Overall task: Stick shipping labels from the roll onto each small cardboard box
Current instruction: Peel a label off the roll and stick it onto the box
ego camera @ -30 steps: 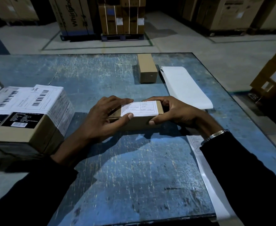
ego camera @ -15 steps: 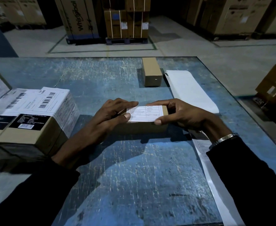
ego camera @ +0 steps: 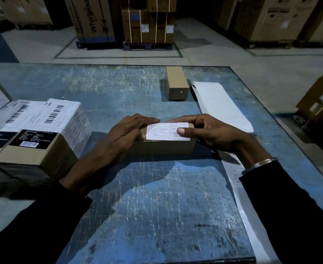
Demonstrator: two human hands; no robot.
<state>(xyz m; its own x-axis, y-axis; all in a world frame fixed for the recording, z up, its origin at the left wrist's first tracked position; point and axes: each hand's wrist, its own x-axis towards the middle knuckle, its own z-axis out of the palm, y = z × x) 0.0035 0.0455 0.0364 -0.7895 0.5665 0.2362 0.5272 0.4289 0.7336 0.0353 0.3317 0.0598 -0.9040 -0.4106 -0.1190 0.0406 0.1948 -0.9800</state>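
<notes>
I am watching for a crease or trapped bubble in the shipping label (ego camera: pixel 167 131) if the thumb drags across it before the left end is stuck flat, and the small cardboard box (ego camera: pixel 164 146) may be skidding on the scratched blue table (ego camera: pixel 156 206). The box is lying mid-table between both hands: the left hand (ego camera: pixel 126 133) is resting flat, fingers straight, over its left end, while the right hand (ego camera: pixel 204 131) is curling round its right end, thumb pressing the label.

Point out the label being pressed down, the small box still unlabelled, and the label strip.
label (ego camera: pixel 161 131), head view, its printed middle.
unlabelled box (ego camera: pixel 176 82), head view, its top face.
label strip (ego camera: pixel 220 103), head view, the blank far stretch.
</notes>
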